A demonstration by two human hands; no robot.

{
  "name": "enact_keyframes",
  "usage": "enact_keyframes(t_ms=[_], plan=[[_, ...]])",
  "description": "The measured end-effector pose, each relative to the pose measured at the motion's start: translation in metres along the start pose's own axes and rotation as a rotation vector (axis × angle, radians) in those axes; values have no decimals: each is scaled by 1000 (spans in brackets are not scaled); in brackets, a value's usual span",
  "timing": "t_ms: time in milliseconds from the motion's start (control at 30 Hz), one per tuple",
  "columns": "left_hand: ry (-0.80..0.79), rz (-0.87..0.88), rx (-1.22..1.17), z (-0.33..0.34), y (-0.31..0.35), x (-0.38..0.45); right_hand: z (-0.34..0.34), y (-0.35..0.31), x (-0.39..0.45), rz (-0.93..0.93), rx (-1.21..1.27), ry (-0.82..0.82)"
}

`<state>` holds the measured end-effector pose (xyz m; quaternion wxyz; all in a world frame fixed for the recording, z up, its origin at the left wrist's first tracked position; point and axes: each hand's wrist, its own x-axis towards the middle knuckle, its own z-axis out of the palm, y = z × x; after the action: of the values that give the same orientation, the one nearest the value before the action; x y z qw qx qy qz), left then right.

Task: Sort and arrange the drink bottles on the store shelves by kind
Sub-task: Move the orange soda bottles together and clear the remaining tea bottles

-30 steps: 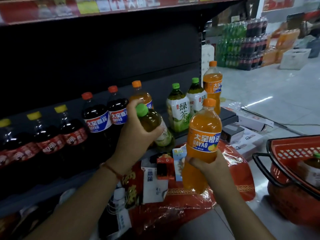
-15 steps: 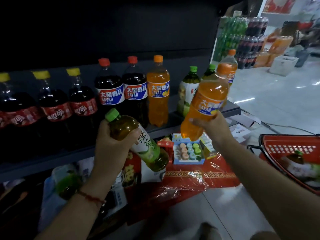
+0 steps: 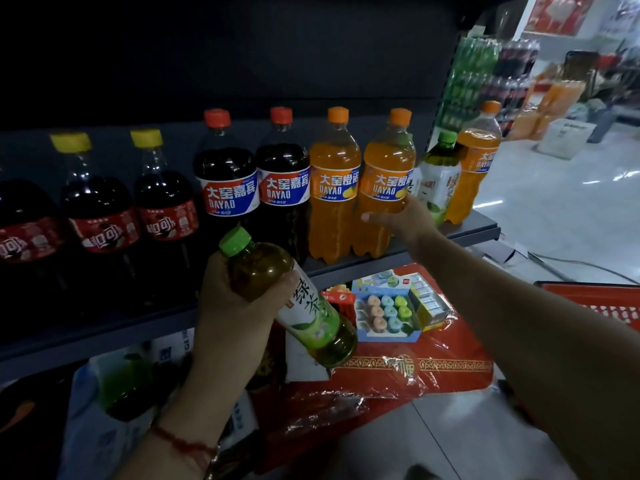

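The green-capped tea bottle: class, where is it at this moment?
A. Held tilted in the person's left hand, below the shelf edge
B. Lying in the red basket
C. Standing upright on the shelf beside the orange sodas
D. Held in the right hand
A: the left hand grips the green-capped tea bottle at a slant, cap up-left, in front of the shelf, while the right hand holds an orange soda bottle standing there.

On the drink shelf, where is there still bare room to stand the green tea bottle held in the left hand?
Bare shelf shows only at the right end, in front of the lone orange bottle and the green tea bottle standing there. From the right hand and its orange soda leftward, bottles stand shoulder to shoulder. The left hand holds its tea bottle below the shelf edge.
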<state>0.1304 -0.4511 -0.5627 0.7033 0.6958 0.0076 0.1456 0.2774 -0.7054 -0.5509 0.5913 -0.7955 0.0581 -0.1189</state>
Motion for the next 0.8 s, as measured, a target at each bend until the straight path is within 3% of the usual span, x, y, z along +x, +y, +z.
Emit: enact_keyframes(t_ms=[367, 533, 600, 733, 800], plan=[[-19, -36, -61, 8, 3, 6, 11, 10, 13, 38, -45, 54], [-12, -23, -45, 8, 15, 0, 13, -17, -47, -37, 28, 66], [-3, -21, -34, 5, 23, -6, 10, -32, -98, -62, -24, -58], [-26, -8, -55, 5, 43, -23, 1, -40, -193, 45, -105, -504], [-70, 12, -79, 8, 56, -32, -2, -44, -217, 21, -89, -531]])
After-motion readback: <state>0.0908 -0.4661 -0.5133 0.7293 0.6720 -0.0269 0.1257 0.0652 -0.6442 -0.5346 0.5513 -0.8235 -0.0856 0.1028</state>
